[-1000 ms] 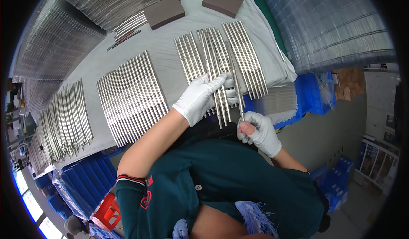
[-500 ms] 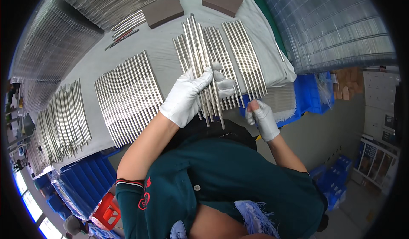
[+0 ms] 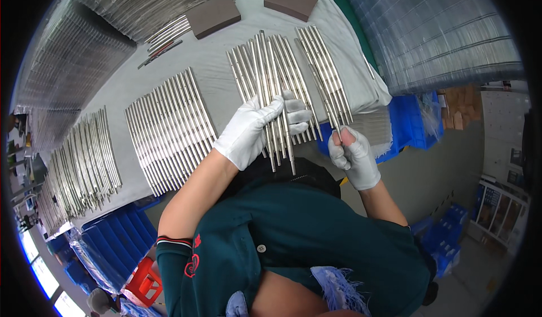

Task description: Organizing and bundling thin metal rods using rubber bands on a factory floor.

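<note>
A bundle of several slim silver metal rods (image 3: 266,71) is held by my left hand (image 3: 248,128), its white-gloved fingers and thumb wrapped round the lower part. The rods stand slightly fanned above a row of similar rods (image 3: 240,71) on the cloth-covered table. To the right, my right hand (image 3: 360,162) wears a white glove with bare thumb and fingertip showing. It pinches the near end of a single metal rod (image 3: 322,91), which lies slanted along the left side of the right-hand row of rods (image 3: 332,63).
More rods lie in a wide row (image 3: 169,130) and a far-left row (image 3: 84,159). Two brown blocks (image 3: 213,16) (image 3: 291,2) rest at the back. Stacked clear plastic trays (image 3: 435,35) rise at the right, others (image 3: 73,51) at the left. Blue bins (image 3: 406,122) stand beyond the table's right edge.
My right hand has moved slightly right and up and now pinches a rod end, and that rod has come out at a slant. The bundle in my left hand has lowered a little.
</note>
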Tool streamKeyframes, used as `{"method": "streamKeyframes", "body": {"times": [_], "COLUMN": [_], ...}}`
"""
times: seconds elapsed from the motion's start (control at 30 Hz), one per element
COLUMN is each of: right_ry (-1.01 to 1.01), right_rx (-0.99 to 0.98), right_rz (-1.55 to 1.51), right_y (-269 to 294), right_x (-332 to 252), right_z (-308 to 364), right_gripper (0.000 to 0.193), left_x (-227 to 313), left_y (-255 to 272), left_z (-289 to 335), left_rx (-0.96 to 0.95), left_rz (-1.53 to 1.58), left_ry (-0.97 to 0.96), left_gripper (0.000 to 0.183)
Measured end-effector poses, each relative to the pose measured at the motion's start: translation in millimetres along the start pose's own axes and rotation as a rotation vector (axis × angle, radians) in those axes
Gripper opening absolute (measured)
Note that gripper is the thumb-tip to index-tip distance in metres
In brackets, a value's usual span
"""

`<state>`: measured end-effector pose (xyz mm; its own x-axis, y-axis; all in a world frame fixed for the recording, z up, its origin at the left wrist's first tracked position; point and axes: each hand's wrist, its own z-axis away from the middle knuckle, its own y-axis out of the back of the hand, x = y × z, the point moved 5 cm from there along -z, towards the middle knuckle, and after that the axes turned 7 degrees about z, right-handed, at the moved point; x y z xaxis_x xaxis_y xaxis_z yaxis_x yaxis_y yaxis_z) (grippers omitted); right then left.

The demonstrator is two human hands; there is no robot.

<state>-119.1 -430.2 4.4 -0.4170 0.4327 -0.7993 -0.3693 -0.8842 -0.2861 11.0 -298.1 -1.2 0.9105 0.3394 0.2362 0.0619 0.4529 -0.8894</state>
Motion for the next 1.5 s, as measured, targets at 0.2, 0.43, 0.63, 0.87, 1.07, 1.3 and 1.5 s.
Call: {"method": "streamKeyframes", "body": {"times": [0.2, 0.43, 0.63, 0.87, 1.07, 1.3, 1.5], "right_ry": [0.019, 0.139, 0.669, 1.074, 1.144, 1.19, 1.2], "right_rx": [-0.166, -0.523, -0.328, -0.259, -0.517, -0.731, -0.79], "right_rz": [0.468, 0.854, 0.876, 1.99, 1.876, 1.638, 1.449], "right_y": [-32, -74, -47, -31, -95, -164, -169], "right_x": [-15, -8, -64, -79, -50, -19, -21], "right_z": [-2, -16, -51, -91, -93, -94, -79], "right_gripper": [0.03, 0.031, 0.056, 0.066, 0.06, 0.061, 0.064], "left_x": [6, 19, 42, 87, 96, 86, 88], "left_y": [-15, -16, -5, 6, 36, 58, 63], "left_z": [10, 23, 47, 111, 151, 165, 169], "left_rx": [-0.024, -0.033, 0.011, 0.023, 0.178, 0.33, 0.279], "left_rz": [-0.097, -0.06, 0.024, -0.03, -0.091, -0.111, -0.066], "left_ry": [-0.019, -0.118, -0.304, -0.663, -0.773, -0.771, -0.776], "left_gripper": [0.029, 0.047, 0.038, 0.036, 0.034, 0.038, 0.042]}}
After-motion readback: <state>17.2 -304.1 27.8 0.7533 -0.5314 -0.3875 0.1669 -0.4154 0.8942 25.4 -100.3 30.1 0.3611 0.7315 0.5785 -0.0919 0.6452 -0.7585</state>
